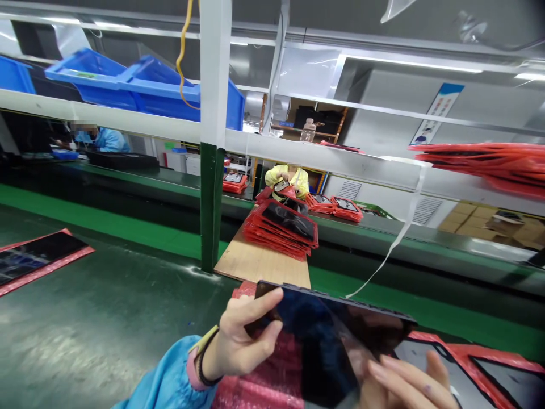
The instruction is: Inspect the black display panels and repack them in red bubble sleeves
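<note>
A glossy black display panel is tilted up in front of me, with a thin edge along its top. My left hand pinches its left end between thumb and fingers. At the panel's lower right is my right hand, its fingers bent against the panel and partly cut off by the frame. A pale, see-through streak crosses the panel near these fingers; whether it is film or a reflection I cannot tell. Pink bubble wrap lies below the panel.
A stack of panels in red bubble wrap stands on a wooden board. Another wrapped panel lies left. More framed panels lie right. A green post carries a shelf with blue bins. Two people sit beyond.
</note>
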A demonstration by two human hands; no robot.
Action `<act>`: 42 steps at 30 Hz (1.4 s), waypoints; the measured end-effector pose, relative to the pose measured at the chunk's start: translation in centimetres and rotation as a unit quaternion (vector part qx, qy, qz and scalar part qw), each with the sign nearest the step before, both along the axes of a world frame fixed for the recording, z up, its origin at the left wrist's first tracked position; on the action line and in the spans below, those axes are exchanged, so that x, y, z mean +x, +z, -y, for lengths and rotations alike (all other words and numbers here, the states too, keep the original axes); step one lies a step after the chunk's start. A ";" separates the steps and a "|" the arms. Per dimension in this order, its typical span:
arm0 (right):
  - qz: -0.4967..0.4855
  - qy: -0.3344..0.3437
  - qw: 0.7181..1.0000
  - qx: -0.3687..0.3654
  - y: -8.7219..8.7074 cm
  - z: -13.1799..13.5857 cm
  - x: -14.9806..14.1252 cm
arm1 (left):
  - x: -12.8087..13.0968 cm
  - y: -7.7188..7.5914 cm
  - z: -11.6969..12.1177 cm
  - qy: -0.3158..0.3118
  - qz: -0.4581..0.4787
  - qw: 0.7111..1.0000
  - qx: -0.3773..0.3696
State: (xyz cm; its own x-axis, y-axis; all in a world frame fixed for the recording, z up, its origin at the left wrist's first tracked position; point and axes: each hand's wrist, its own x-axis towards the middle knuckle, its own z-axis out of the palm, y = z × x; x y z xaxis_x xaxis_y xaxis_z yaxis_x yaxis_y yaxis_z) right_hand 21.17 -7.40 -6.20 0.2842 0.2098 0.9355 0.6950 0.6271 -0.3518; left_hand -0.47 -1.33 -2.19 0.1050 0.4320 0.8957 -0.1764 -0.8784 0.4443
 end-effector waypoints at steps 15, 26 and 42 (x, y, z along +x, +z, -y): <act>-0.145 0.061 0.982 0.108 3.7 -3.1 -0.3 | 1.7 -1.0 2.9 -0.039 -0.023 0.991 -0.124; -0.200 0.164 0.966 -0.006 3.3 -4.0 -0.1 | 1.8 -1.8 4.2 0.040 -0.070 0.994 -0.070; -0.273 0.299 0.913 -0.044 3.3 -4.0 -0.2 | 0.8 0.8 5.4 -0.034 -0.171 0.952 -0.253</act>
